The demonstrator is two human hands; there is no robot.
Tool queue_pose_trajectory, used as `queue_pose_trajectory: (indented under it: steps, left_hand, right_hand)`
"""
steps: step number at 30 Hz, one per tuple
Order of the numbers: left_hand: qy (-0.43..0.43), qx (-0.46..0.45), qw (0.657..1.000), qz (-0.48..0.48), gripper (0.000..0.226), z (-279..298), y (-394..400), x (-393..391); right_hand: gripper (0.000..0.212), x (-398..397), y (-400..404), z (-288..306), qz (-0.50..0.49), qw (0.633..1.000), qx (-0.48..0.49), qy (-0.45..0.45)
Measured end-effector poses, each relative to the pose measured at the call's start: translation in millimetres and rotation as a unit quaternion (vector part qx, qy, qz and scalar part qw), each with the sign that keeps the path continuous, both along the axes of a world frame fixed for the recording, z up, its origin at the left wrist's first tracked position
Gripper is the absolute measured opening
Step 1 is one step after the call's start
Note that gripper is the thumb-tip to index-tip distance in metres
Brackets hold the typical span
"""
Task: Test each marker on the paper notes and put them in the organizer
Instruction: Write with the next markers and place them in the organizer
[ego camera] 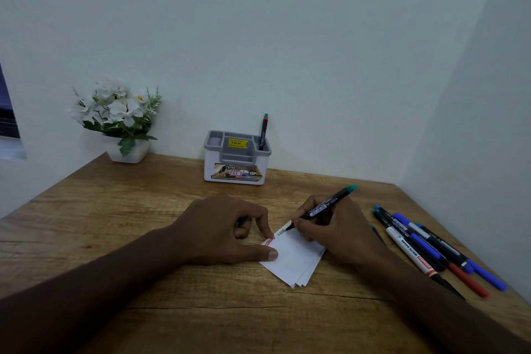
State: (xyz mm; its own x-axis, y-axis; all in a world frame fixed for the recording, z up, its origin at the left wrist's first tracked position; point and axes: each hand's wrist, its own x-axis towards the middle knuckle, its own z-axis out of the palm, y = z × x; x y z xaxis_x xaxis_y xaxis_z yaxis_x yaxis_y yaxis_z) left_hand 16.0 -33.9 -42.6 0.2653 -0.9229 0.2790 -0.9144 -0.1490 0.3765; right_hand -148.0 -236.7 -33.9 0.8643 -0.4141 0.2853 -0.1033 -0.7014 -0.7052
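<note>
From the head camera, my right hand (330, 227) grips a slim black marker with a green end cap (324, 207), fingers curled round the barrel, its tip touching the far corner of the small stack of white square paper notes (293, 261). The top sheet carries two scribbles near that edge, one red and one green. The stack lies fanned at its near corner, several thin sheets showing; I cannot count them exactly.

My left hand (230, 230) pins the stack: the thumb presses flat on the left corner and a fingertip touches the edge by the red scribble, while the other fingers curl under. Something dark green shows inside that curl, perhaps the marker's cap, though it is too hidden to be sure.

The grey and white plastic desk organizer (237, 158) stands at the back against the pale wall, boxy with several compartments, a yellow price sticker inside and a printed label on its front. One black marker with a green and red top (263, 132) stands upright in its right rear compartment.

To my right, on the wood-grain table (115, 224), lies a loose bundle of markers (431, 247), about six, in black, blue, white and red, overlapping lengthwise.

A white square pot of white artificial flowers (120, 121) sits at the back left corner.
</note>
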Motion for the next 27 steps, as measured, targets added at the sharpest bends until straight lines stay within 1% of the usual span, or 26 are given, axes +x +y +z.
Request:
queue_pose_trajectory:
  steps: [9,15,19,27]
  left_hand:
    - [0.003,0.007,1.000,0.002,0.047,0.8,0.2,-0.8]
    - [0.001,0.000,1.000,0.002,0.048,1.9,2.0,-1.5]
    - [0.003,0.000,1.000,0.003,0.046,2.6,1.4,-2.5]
    - [0.005,0.012,1.000,0.006,0.046,2.3,1.5,-2.8]
  right_hand:
    - [0.010,-0.8,-1.4,-2.1,-0.022,1.000,0.012,-0.007]
    - [0.008,-1.3,-3.4,-0.7,-0.020,1.000,0.011,-0.014]
    - [0.008,-1.4,-5.1,-0.9,-0.017,1.000,0.006,-0.003]
    - [0.006,-1.0,-7.8,-2.5,-0.044,0.999,0.012,-0.004]
